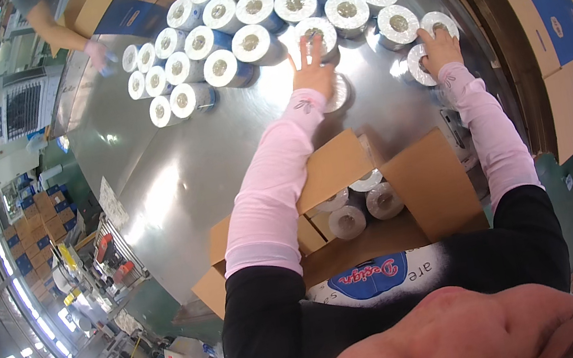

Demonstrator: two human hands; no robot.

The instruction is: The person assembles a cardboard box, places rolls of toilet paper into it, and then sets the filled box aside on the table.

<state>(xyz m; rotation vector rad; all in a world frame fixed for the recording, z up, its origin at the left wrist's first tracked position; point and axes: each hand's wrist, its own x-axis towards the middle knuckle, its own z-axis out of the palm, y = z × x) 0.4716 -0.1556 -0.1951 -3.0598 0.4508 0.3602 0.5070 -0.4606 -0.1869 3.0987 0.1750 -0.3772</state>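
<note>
White rolls in clear wrap (296,4) with pale cores stand in a large group across a shiny metal table. My left hand (313,76) is stretched forward with its fingers spread over a roll (323,32) at the near edge of the group. Another roll (340,94) shows partly beneath that hand. My right hand (441,51) bends its fingers round the near side of a roll (438,21) at the right end. A lower roll (419,68) lies just beside its thumb side. Close to my body, an open cardboard box (332,162) contains several wrapped rolls (347,222).
Flattened cardboard (544,56) is stacked upright along the right side. At the far left, another person's hand (97,55) reaches over the table (142,164). More cardboard (143,7) stands at the back. Brown and blue cartons (40,229) are piled on the floor beyond the left edge.
</note>
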